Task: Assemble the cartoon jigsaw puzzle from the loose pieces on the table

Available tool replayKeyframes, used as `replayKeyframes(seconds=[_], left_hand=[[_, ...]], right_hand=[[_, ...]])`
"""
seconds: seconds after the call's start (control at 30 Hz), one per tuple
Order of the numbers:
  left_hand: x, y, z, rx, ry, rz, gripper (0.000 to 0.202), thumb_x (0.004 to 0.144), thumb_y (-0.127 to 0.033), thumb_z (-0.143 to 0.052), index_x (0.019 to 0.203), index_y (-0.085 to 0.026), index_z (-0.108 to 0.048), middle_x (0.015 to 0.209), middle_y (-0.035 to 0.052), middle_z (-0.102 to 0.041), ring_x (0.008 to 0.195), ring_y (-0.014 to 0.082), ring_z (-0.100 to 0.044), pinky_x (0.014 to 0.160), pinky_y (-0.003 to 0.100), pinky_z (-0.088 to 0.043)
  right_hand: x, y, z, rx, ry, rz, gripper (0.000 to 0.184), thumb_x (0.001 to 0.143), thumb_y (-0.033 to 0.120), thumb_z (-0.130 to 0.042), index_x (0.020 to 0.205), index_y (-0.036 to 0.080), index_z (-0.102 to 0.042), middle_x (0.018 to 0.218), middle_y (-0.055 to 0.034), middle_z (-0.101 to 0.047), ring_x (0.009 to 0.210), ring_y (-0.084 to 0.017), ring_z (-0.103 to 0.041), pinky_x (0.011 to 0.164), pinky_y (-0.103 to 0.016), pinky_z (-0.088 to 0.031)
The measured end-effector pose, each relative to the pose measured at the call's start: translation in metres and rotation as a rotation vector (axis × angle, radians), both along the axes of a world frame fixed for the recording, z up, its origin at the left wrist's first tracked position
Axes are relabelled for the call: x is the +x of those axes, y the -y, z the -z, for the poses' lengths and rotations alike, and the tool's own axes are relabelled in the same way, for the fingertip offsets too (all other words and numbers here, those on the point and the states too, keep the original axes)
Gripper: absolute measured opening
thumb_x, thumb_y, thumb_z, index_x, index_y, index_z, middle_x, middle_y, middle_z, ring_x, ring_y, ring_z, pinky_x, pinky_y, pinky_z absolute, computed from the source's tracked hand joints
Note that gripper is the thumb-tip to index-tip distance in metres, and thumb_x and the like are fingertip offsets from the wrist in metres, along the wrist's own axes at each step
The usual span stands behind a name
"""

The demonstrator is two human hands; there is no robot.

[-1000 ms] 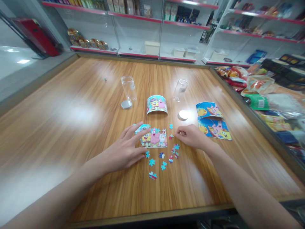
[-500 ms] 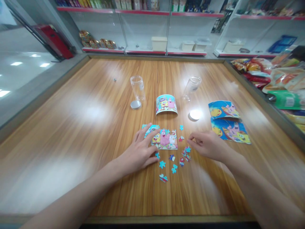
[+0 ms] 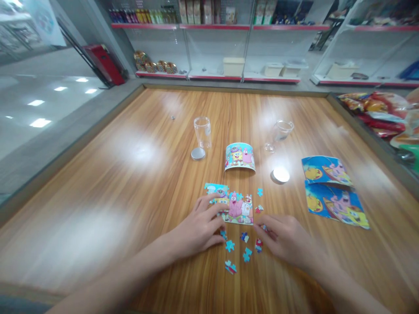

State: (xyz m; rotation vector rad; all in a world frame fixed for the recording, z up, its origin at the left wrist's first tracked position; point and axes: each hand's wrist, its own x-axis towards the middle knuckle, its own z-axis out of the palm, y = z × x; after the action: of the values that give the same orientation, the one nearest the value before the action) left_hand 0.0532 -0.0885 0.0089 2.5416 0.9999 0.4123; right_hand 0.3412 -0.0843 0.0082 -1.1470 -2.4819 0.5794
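A partly joined cartoon jigsaw puzzle (image 3: 240, 208) lies flat on the table. My left hand (image 3: 204, 222) rests with fingers spread over its left side, the fingertips on the joined pieces. Beside the lower right corner of the puzzle is my right hand (image 3: 284, 235), thumb and forefinger drawn close together. A bit of a blue piece (image 3: 265, 227) shows at those fingers; whether they grip it is hidden. Several loose pieces lie around, among them a light blue piece (image 3: 230, 246), a red and blue piece (image 3: 259, 245) and a dark blue piece (image 3: 244, 237).
A curved picture card (image 3: 240, 156) stands behind the puzzle. Two clear glass-like jars stand farther back, the left jar (image 3: 203, 132) and the right jar (image 3: 279, 133). Nearby lie a grey lid (image 3: 198, 153) and a white lid (image 3: 280, 175). Blue picture sheets (image 3: 335, 203) lie right.
The view has shifted, so the table items sit lower and farther right. My right hand has moved toward the puzzle's lower right corner, covering loose pieces there. My left hand stays on the puzzle.
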Motion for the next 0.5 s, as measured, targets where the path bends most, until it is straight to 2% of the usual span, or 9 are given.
replayKeyframes(seconds=[0.07,0.1,0.17,0.27,0.33,0.43,0.5], left_hand=[[0.005,0.005,0.0,-0.043,0.055,0.04,0.013,0.093,-0.031,-0.063,0.092,-0.018,-0.063,0.113,0.0057,-0.066,0.13,0.0312,-0.039,0.108,0.054,-0.038],[0.007,0.008,-0.001,-0.061,0.086,0.049,0.011,0.095,-0.027,-0.061,0.089,-0.017,-0.062,0.099,0.0042,-0.068,0.123,0.0289,-0.044,0.104,0.051,-0.04],[0.008,0.013,-0.003,-0.107,0.118,0.026,0.015,0.096,-0.024,-0.058,0.084,-0.016,-0.06,0.086,0.0037,-0.066,0.108,0.0248,-0.051,0.095,0.045,-0.045],[-0.005,0.013,-0.008,-0.23,0.161,-0.039,0.008,0.093,-0.02,-0.061,0.086,-0.017,-0.061,0.087,0.0032,-0.065,0.1,0.0207,-0.051,0.087,0.037,-0.046],[-0.02,0.007,-0.01,-0.248,0.212,-0.116,0.002,0.092,-0.016,-0.062,0.093,-0.018,-0.062,0.089,0.0023,-0.065,0.096,0.0182,-0.052,0.084,0.033,-0.045],[-0.041,-0.007,-0.009,-0.133,0.236,-0.258,0.007,0.095,-0.017,-0.06,0.098,-0.02,-0.065,0.089,0.0019,-0.066,0.091,0.0167,-0.051,0.08,0.032,-0.044],[-0.049,-0.014,-0.004,-0.059,0.227,-0.259,0.011,0.095,-0.016,-0.059,0.1,-0.021,-0.067,0.091,0.0012,-0.068,0.089,0.0164,-0.051,0.082,0.033,-0.043]], right_hand=[[-0.003,0.002,0.0,0.01,-0.018,-0.008,0.019,0.098,0.022,-0.049,0.084,0.017,-0.061,0.065,0.0016,-0.06,0.055,-0.011,-0.056,0.055,-0.027,-0.03],[-0.005,0.003,-0.001,0.016,-0.028,-0.011,0.019,0.098,0.022,-0.049,0.084,0.018,-0.061,0.065,0.0018,-0.06,0.055,-0.011,-0.056,0.055,-0.027,-0.03],[-0.007,0.004,-0.001,0.028,-0.046,-0.01,0.018,0.098,0.021,-0.049,0.084,0.018,-0.06,0.066,0.0022,-0.059,0.054,-0.01,-0.055,0.055,-0.028,-0.03],[-0.008,0.003,-0.001,0.038,-0.057,0.009,0.018,0.098,0.021,-0.05,0.082,0.018,-0.059,0.066,0.0024,-0.059,0.055,-0.01,-0.055,0.056,-0.028,-0.03],[-0.007,0.001,-0.001,0.049,-0.053,0.033,0.018,0.097,0.021,-0.051,0.082,0.018,-0.059,0.065,0.0027,-0.058,0.055,-0.01,-0.055,0.056,-0.029,-0.03],[-0.008,-0.001,-0.002,0.06,-0.043,0.051,0.017,0.097,0.021,-0.053,0.083,0.018,-0.061,0.064,0.0031,-0.058,0.054,-0.01,-0.055,0.055,-0.029,-0.03],[-0.009,-0.001,-0.002,0.057,-0.04,0.052,0.017,0.097,0.022,-0.053,0.083,0.017,-0.062,0.063,0.0029,-0.058,0.053,-0.01,-0.054,0.055,-0.029,-0.03]])
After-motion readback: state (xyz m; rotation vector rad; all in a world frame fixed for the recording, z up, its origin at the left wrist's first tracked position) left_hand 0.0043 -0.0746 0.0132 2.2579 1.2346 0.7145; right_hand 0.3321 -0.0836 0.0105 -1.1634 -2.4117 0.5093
